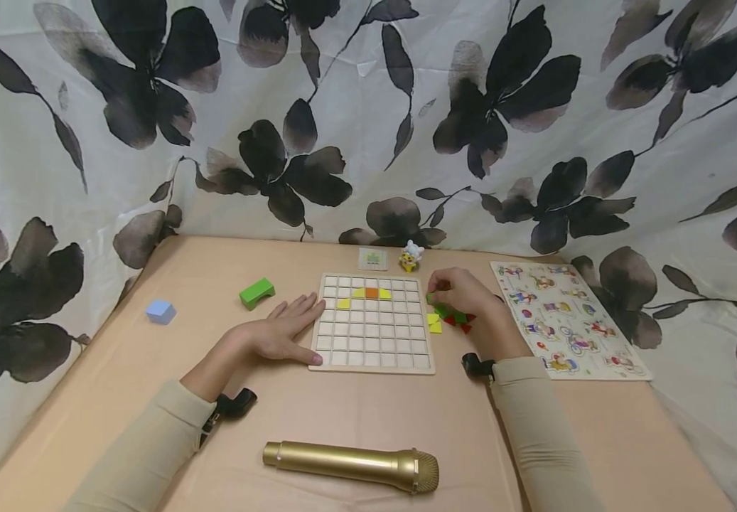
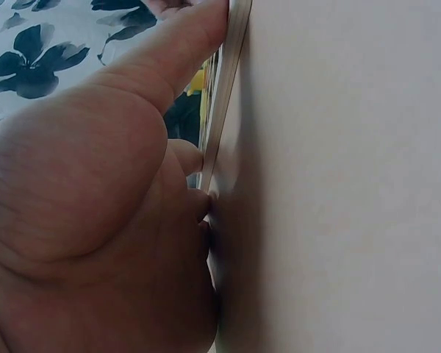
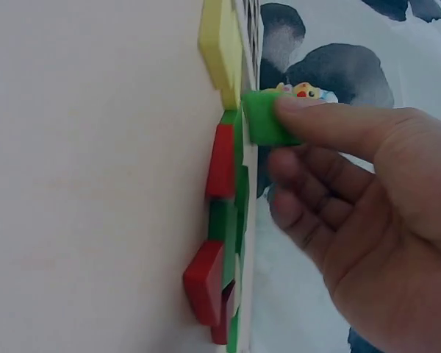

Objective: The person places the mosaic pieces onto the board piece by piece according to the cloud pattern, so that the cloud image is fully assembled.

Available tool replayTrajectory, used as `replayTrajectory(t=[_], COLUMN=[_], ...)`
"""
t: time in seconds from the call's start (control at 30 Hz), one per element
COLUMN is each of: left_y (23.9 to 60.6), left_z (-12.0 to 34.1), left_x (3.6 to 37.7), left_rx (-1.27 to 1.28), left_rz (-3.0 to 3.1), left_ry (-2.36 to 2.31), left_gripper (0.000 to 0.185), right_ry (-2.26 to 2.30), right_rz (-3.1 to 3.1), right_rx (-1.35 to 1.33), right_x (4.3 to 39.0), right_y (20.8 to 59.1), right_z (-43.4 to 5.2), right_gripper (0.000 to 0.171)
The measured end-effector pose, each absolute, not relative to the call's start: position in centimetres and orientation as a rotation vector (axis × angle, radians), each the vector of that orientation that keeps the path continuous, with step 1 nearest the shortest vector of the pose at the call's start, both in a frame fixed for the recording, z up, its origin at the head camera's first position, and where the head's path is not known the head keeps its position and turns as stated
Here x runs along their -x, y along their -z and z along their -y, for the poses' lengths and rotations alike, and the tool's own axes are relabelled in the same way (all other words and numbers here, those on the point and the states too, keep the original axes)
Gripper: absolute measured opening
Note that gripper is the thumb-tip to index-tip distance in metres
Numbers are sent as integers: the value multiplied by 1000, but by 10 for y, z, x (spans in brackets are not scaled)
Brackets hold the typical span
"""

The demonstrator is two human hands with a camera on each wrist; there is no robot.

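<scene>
The left hand (image 1: 281, 333) lies flat on the beige table (image 1: 151, 427), fingers straight, grasping nothing; its fingertips touch the left edge of the square wooden grid board (image 1: 373, 323). On the board's top rows sit yellow pieces and one orange square piece (image 1: 372, 292). The right hand (image 1: 467, 295) pinches a small green plastic tile (image 3: 263, 119) between thumb and fingers, just right of the board, above a loose heap of red, green and yellow tiles (image 3: 224, 220) on the table
</scene>
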State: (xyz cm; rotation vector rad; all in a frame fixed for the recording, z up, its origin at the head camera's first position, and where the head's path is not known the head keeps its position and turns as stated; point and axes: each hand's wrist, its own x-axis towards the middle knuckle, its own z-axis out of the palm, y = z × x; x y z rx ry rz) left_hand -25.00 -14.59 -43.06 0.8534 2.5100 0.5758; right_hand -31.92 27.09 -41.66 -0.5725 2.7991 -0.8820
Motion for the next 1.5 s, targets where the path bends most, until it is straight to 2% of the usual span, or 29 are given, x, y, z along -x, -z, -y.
replayTrajectory(t=[0.2,0.5,0.77,1.27,1.5], left_y=[435,441,441,442,441], left_z=[140,142,140,141,141], left_x=[247,241,243,241,241], left_rx=[-865,-863,-867,-851,-839], left_rz=[-2531,-2549,-2562,-2563,-2562], left_ry=[-572,-578,-570,-560,-558], left_gripper=[114,114,115,114,114], right_ry=[1163,1456,1336,974,907], right_rz=[-2819,-2538,-2549,-2672,-2695], right_rx=[629,799,911,944,968], right_x=[315,307,313,312,310], right_y=[414,418,425,435,432], right_z=[-258,-207,-181,-149,-151], right_gripper=[20,34,25,22,31])
